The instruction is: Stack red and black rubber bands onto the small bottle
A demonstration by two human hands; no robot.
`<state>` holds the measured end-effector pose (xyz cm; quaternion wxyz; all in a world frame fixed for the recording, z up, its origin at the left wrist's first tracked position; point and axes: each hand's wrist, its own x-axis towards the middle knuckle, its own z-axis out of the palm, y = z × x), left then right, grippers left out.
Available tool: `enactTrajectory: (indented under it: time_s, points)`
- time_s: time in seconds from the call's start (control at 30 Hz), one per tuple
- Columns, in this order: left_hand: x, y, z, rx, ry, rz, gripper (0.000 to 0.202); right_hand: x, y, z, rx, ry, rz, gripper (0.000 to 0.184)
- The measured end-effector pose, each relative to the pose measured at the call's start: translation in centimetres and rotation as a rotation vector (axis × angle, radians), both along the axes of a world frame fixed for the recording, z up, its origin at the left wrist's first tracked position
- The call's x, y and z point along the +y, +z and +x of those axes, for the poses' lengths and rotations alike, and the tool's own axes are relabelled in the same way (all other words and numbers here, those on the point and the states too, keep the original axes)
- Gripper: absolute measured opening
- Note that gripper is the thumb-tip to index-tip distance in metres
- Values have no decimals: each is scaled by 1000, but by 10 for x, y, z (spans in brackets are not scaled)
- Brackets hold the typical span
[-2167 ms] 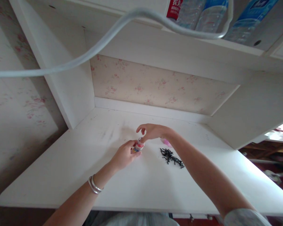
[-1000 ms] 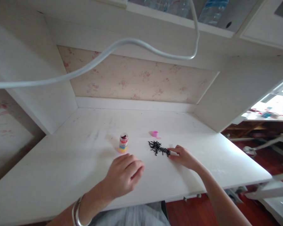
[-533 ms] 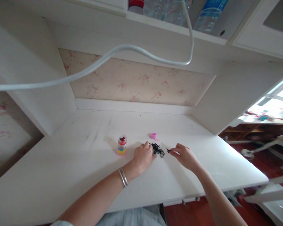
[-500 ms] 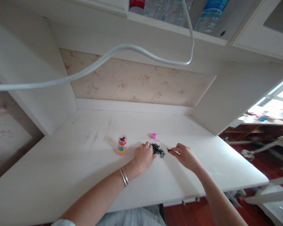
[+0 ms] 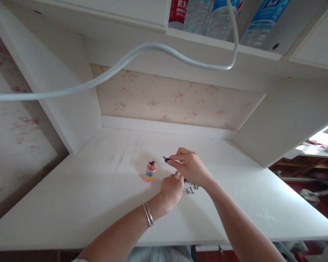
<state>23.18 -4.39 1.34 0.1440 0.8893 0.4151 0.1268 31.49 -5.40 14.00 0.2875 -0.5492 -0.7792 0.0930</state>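
My right hand (image 5: 190, 165) is raised over the white desk, thumb and fingers pinching a small black band-like piece (image 5: 166, 159), which could be a hair tie. It hangs a little to the right of a small clear jar (image 5: 150, 170) with a red, blue and yellow label; dark red bits show in the jar's open mouth. My left hand (image 5: 172, 189) rests on the desk with curled fingers at the edge of a pile of similar black pieces (image 5: 191, 190). Both hands partly cover that pile, and what the left fingers hold is hidden. A silver bracelet circles my left wrist.
A white cable (image 5: 153, 47) hangs across the upper view. Plastic bottles (image 5: 221, 22) stand on the shelf above. The desk (image 5: 112, 203) is bounded by white side panels and a floral back wall (image 5: 169, 98).
My right hand has moved left across the pile, carrying the black piece toward the jar. The pink cap is now out of sight. My left hand stays by the pile; the view has shifted.
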Motion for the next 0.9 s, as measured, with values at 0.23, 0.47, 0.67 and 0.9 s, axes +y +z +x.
enactTrajectory:
  time_s: [0.23, 0.47, 0.67, 0.9]
  points:
    - [-9, 3, -33, 36, 80, 66, 28, 34, 25, -43, -470, 107, -133, 20]
    - [-28, 8, -70, -36, 82, 40, 26, 47, 43, -68, -666, 127, -256, 22]
    - [-37, 11, -98, -155, 120, 19, 22, 55, 44, -75, -734, 192, -297, 24]
    - [-29, 19, -125, -309, 181, 41, 20, 65, 36, -70, -657, 351, -390, 27]
